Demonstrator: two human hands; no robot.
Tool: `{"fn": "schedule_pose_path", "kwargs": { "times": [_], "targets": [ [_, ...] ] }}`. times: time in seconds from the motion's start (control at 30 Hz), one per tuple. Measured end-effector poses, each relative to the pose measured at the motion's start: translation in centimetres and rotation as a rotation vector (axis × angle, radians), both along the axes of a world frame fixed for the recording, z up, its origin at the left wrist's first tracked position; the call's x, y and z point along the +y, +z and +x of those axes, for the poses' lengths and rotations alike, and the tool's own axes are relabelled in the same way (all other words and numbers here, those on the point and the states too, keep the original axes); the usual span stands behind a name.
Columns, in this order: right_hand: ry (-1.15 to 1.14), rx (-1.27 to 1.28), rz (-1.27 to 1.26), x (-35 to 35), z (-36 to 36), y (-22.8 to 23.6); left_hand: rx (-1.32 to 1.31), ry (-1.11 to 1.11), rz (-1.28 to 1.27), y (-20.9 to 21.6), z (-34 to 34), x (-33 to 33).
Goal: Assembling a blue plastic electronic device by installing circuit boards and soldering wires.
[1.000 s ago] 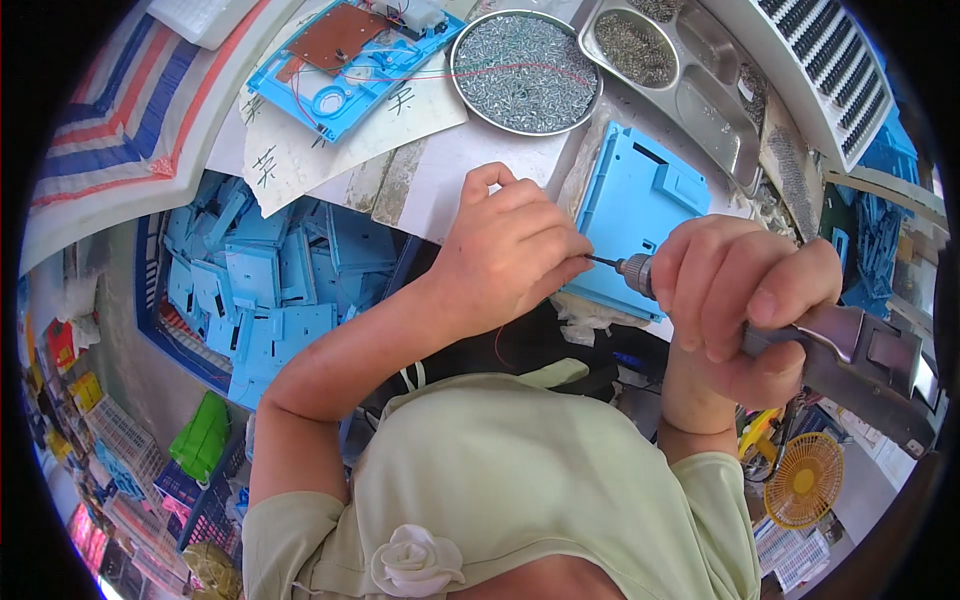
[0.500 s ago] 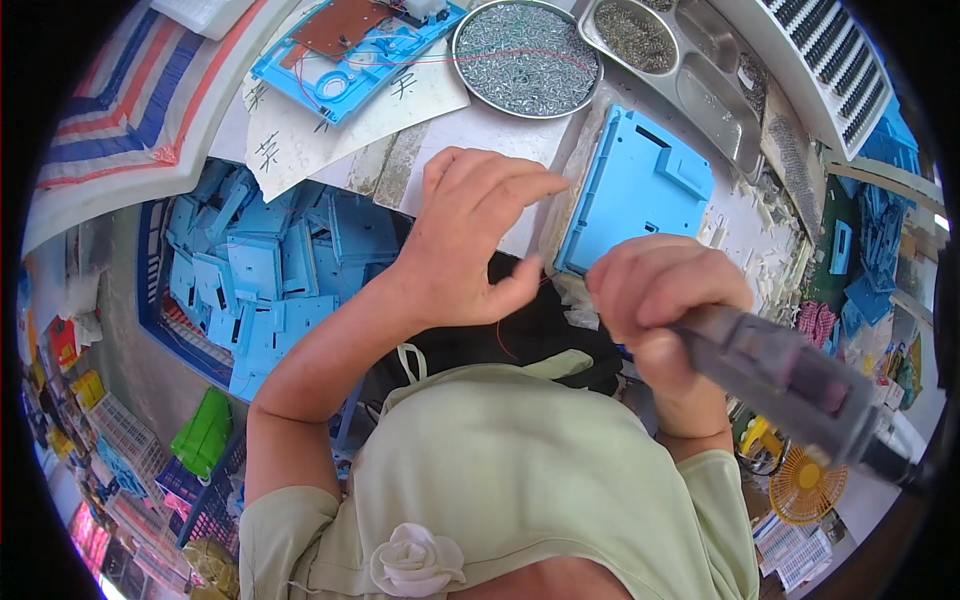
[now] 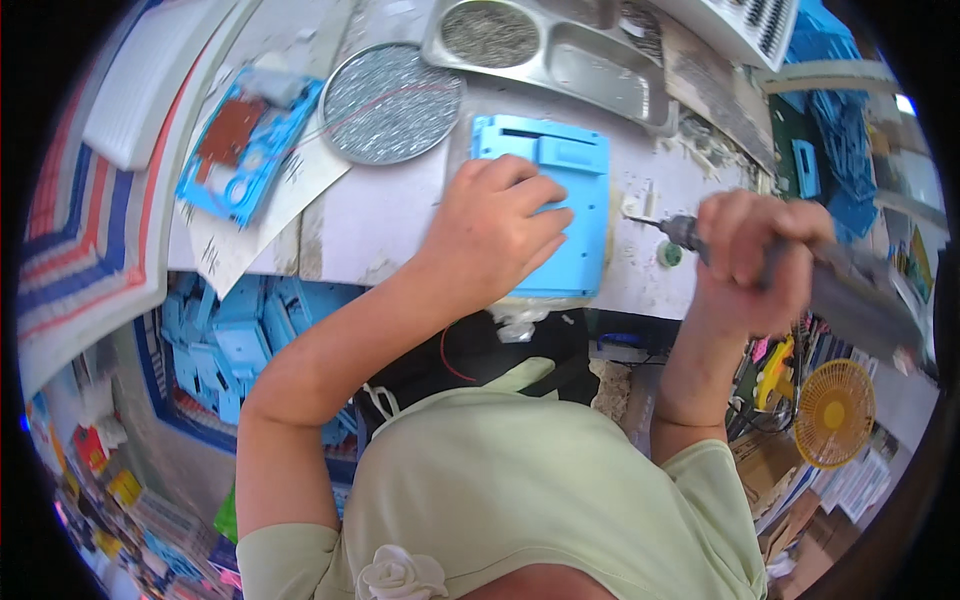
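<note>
A blue plastic panel (image 3: 577,240) with a raised block near its far end lies at the near edge of the bench. My left hand (image 3: 500,225) is laid over the panel's left side, fingers slightly bent and apart; its thumb cannot be made out. To the right, my right hand (image 3: 760,245) is wrapped round a dark electric screwdriver (image 3: 865,300), held about level. The tool's bit points left toward the panel without touching it.
Beyond the panel are a round tray of silvery screws (image 3: 395,105) and a steel compartment tray (image 3: 600,75). A blue casing with a brown board (image 3: 235,150) lies on paper at the left. A crate (image 3: 160,370) below holds several blue panels. White scraps (image 3: 700,150) litter the bench's right.
My left hand has come down onto the panel. The screwdriver in my right hand has swung so its bit points left. The whole view has shifted, with the bench now further left.
</note>
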State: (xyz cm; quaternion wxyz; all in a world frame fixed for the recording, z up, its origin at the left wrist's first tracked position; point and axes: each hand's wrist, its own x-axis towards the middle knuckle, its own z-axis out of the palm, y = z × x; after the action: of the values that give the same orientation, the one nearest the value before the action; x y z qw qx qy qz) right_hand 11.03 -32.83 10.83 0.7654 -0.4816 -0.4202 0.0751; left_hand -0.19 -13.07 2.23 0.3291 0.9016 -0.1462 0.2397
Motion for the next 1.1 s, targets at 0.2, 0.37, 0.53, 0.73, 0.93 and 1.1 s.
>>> {"fn": "schedule_pose_path", "kwargs": {
  "times": [0.2, 0.37, 0.53, 0.73, 0.93, 1.1],
  "targets": [
    [-0.057, 0.060, 0.047, 0.8, 2.0, -3.6, 0.081, 0.017, 0.072, 0.6, -0.1, -0.3],
    [-0.156, 0.071, -0.055, 1.4, 1.8, -4.8, 0.117, 0.011, 0.075, 0.9, 0.0, -0.5],
    [0.008, 0.260, -0.028, -1.7, -1.8, -2.5, 0.103, 0.014, 0.085, 0.7, 0.0, -0.5],
    [0.001, 0.161, -0.051, -0.8, -2.3, -1.9, 0.135, 0.170, 0.027, -0.1, 4.2, 1.3],
    [0.080, 0.009, 0.015, -2.6, 0.1, 2.4, 0.030, 0.186, -0.121, 5.7, -4.1, 5.5],
    [0.148, 0.035, 0.001, -3.1, 2.0, 1.9, 0.524, 0.604, -0.105, 6.5, -23.1, 14.8]
  ]
}}
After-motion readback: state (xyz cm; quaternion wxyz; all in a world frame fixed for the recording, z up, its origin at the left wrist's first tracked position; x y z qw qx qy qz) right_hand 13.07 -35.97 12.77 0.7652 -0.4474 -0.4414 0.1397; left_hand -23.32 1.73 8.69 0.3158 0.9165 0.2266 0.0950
